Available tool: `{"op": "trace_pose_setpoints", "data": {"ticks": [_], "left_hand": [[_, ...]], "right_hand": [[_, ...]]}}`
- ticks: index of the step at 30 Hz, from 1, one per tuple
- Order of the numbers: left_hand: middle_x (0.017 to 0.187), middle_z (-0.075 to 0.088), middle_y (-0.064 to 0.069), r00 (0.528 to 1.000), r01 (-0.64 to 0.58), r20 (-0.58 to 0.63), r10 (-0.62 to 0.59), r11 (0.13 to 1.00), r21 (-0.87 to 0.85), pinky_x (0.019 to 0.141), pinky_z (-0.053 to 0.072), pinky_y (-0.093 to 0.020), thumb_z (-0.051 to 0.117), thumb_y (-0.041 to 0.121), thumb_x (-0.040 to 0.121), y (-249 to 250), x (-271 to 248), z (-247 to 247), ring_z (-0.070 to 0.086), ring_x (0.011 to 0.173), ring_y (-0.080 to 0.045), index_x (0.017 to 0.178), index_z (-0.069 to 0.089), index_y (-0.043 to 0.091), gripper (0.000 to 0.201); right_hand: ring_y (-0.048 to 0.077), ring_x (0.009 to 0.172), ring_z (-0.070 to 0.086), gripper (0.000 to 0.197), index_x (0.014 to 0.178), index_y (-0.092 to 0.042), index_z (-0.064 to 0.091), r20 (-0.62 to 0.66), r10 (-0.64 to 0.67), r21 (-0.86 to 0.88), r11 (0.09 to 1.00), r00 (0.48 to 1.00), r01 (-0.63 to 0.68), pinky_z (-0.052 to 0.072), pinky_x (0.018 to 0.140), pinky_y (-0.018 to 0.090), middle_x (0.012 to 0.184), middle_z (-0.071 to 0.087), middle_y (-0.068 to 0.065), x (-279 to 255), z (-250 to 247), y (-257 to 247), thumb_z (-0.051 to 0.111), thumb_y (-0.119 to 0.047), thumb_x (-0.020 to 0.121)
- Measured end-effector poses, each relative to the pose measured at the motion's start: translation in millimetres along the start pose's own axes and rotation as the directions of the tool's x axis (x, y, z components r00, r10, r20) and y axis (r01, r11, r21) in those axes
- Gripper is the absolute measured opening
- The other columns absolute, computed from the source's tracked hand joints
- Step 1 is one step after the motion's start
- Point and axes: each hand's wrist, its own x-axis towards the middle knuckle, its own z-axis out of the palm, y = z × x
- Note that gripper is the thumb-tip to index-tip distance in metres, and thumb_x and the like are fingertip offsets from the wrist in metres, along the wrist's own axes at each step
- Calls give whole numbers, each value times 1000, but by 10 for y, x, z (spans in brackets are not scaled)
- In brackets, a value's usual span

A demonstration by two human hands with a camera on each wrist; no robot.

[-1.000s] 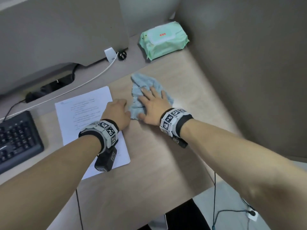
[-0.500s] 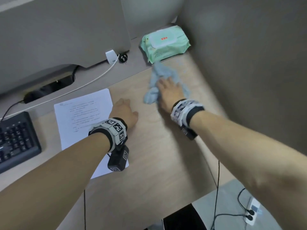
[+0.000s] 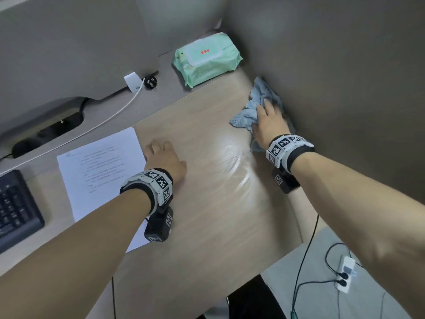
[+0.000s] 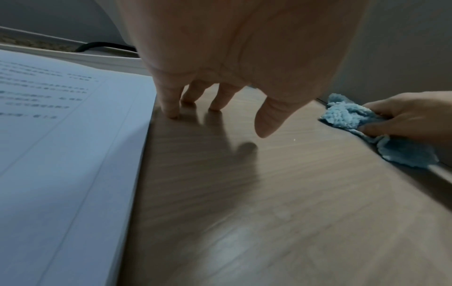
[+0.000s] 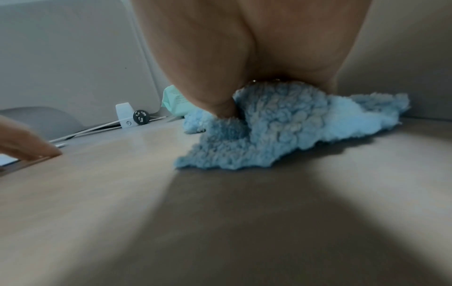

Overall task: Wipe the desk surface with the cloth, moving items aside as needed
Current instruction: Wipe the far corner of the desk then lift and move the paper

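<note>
The blue fluffy cloth lies bunched on the wooden desk, hard against the right partition wall. My right hand lies on top of it. In the right wrist view the thumb digs into a fold of the cloth, which bunches up under the palm. My left hand rests with straight fingertips on the bare desk, just beside the right edge of a printed sheet of paper. It holds nothing. A wet sheen shows on the desk between the two hands.
A green pack of wet wipes lies at the back near the corner. A black keyboard sits at the far left. A white cable and plug run along the back ledge. A power strip lies on the floor to the right.
My right hand has swept the cloth from the desk's middle up toward the wipes and then right to the partition wall. The left hand has stayed by the paper's edge.
</note>
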Motion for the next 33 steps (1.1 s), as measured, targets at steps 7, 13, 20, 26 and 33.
{"op": "trace_pose_setpoints", "data": {"ticks": [7,13,20,26,33], "left_hand": [[157,10,-18,999,-52,2,52,996,78,112,29,-48,54,38,87,-78,25,24,7,144,-39,144,24,8,71],[160,4,-18,997,-73,36,70,992,101,113,28,-47,53,33,86,-102,13,6,2,146,-38,147,19,10,74],[157,11,-18,999,-47,29,44,992,114,111,32,-47,56,26,78,-70,15,-1,7,144,-38,142,26,8,73],[157,12,-16,997,-79,20,77,986,146,112,30,-47,55,27,78,-113,-2,-10,9,145,-37,143,26,11,72],[158,12,-11,993,-119,1,120,984,133,112,31,-46,55,26,76,-238,2,40,6,146,-35,141,27,16,71]], "right_hand": [[39,141,24,63,150,-6,28,-27,192,30,981,981,-191,34,107,55,161,19,13,-842,312,285,51,-30,96],[40,144,18,73,152,-5,20,19,277,0,961,961,-277,30,110,57,162,12,15,-769,243,145,52,-38,95],[37,151,-1,78,157,-8,9,115,-132,-19,991,985,135,11,119,61,165,-3,11,-1226,519,-783,52,-28,94],[31,151,14,67,154,-14,28,55,-237,10,971,970,237,13,121,54,164,17,4,-1832,721,-200,53,-37,96],[40,150,0,71,155,-9,14,75,112,21,993,991,-114,11,116,61,165,-1,12,-1500,577,-480,46,-34,97]]}}
